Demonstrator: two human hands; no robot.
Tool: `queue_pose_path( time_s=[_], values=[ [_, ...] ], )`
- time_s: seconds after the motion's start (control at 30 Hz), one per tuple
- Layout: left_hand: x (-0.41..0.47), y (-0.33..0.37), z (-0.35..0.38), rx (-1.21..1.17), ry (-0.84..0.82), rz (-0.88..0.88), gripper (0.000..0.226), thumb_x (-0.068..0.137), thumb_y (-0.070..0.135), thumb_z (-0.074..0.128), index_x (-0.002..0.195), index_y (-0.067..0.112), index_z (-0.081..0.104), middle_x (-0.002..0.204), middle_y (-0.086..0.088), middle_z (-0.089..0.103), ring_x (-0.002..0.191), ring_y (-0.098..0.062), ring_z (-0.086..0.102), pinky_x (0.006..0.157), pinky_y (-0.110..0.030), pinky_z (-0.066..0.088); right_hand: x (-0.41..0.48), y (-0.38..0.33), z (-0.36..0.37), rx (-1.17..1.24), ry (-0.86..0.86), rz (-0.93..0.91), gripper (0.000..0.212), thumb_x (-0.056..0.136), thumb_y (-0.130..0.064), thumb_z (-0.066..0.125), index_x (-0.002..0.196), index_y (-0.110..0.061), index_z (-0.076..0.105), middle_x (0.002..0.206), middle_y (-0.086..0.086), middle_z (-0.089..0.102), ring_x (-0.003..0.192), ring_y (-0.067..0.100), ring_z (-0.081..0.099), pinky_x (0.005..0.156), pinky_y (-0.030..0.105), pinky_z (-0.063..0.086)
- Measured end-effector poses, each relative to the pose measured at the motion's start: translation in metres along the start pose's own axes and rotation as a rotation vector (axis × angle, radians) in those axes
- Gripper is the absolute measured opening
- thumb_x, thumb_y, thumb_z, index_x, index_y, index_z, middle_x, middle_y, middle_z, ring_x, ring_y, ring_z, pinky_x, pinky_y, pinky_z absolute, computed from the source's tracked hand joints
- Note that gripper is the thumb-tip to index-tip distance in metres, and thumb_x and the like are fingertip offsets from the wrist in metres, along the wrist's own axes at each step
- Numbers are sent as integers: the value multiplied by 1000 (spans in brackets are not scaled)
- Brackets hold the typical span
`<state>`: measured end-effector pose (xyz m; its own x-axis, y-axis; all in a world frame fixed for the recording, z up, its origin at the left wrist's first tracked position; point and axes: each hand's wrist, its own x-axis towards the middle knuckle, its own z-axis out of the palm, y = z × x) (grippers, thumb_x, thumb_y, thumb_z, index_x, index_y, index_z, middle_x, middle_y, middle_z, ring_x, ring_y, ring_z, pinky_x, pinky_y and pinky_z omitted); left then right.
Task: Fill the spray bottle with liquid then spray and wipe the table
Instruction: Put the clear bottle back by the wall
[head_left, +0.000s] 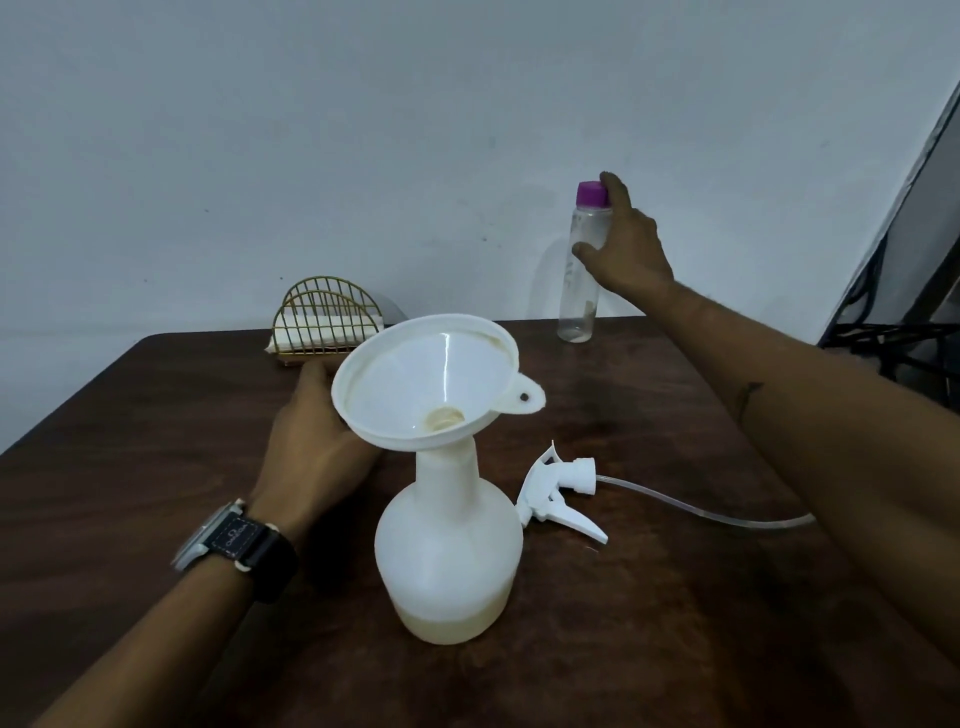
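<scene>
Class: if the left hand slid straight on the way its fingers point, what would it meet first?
Probably the wire napkin holder, just beyond the left hand, though depth is unclear.
</scene>
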<state>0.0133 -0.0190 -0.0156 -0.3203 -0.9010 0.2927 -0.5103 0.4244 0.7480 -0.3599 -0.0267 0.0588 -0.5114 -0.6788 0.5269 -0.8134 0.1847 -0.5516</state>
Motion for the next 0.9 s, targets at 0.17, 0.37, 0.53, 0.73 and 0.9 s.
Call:
queue_pose_path(
  time_s=[0.17, 0.37, 0.53, 0.73, 0.9],
  values=[
    [-7, 6, -9, -1, -33, 0, 75, 69, 55, 69, 124, 5, 58, 104, 2, 59, 103, -18, 61, 73, -3, 42, -7, -2, 1, 9, -2, 31, 111, 92, -19, 76, 166, -25, -7, 149, 20, 51, 132, 38, 54, 107, 47, 45],
    [-7, 7, -20, -7, 59, 7, 78, 72, 63, 75, 136, 23, 54, 128, 5, 66, 115, -16, 64, 97, -45, 56, -16, -10, -12, 38, 12, 142, 119, 92, -24, 76, 163, -16, -19, 152, 24, 42, 135, 40, 50, 108, 44, 43],
    [-16, 6, -25, -94, 89, -46, 72, 81, 33, 85, 141, 21, 47, 138, 3, 62, 126, -18, 60, 106, -47, 50, -33, -34, -37, 94, 37, 154, 111, 93, -32, 74, 165, -15, -9, 159, 20, 25, 141, 38, 43, 101, 36, 37],
    [-30, 12, -36, -179, 105, -64, 69, 82, 32, 86, 140, 26, 48, 139, 7, 60, 127, -16, 59, 107, -44, 51, -80, -79, -84, 253, 84, 23, 64, 92, -46, 71, 148, -26, 47, 143, -2, 55, 127, 16, 58, 102, 31, 50],
    [-52, 27, -51, -210, 140, -30, 65, 84, 27, 83, 139, 24, 49, 134, 11, 61, 122, -14, 61, 104, -44, 53, -136, -140, -118, 371, -146, -142, 47, 87, -59, 71, 124, -30, 70, 113, -17, 72, 99, 3, 72, 95, 43, 60]
  ],
)
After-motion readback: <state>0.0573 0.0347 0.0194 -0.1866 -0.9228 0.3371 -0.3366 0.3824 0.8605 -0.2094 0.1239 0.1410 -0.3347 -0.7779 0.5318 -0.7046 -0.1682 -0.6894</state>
